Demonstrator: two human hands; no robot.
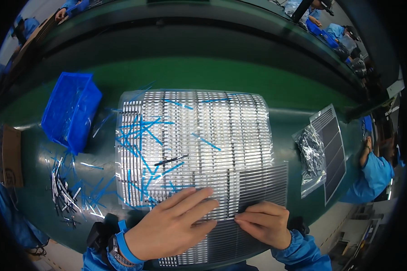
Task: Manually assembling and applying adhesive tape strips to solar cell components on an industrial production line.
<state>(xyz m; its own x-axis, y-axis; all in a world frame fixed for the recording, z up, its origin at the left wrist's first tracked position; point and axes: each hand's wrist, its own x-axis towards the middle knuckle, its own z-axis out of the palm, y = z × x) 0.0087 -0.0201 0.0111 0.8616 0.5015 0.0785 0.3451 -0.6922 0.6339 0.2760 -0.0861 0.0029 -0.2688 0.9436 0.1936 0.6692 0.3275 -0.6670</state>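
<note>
A large sheet of narrow silver-white strips (212,135), laid in rows on transparent film, covers the middle of the table. Over its lower right lies a dark striped sheet (264,185). My left hand (174,223) rests palm down on the near part of the strips, fingers stretched and apart, holding nothing. Close to it, my right hand (267,222) pinches thumb and forefinger together at the end of a thin strip (226,219), by the dark sheet's left edge. The fingertips partly hide that end. Loose blue film strips (142,128) lie scattered over the sheet's left side.
At the left stands a blue plastic bin (83,115), with a pile of loose silver strips (65,189) nearer me. A transparent bag of dark pieces (311,156) overlaps another dark sheet (334,158) on the right. Co-workers in blue sleeves (377,176) sit around the far and right sides.
</note>
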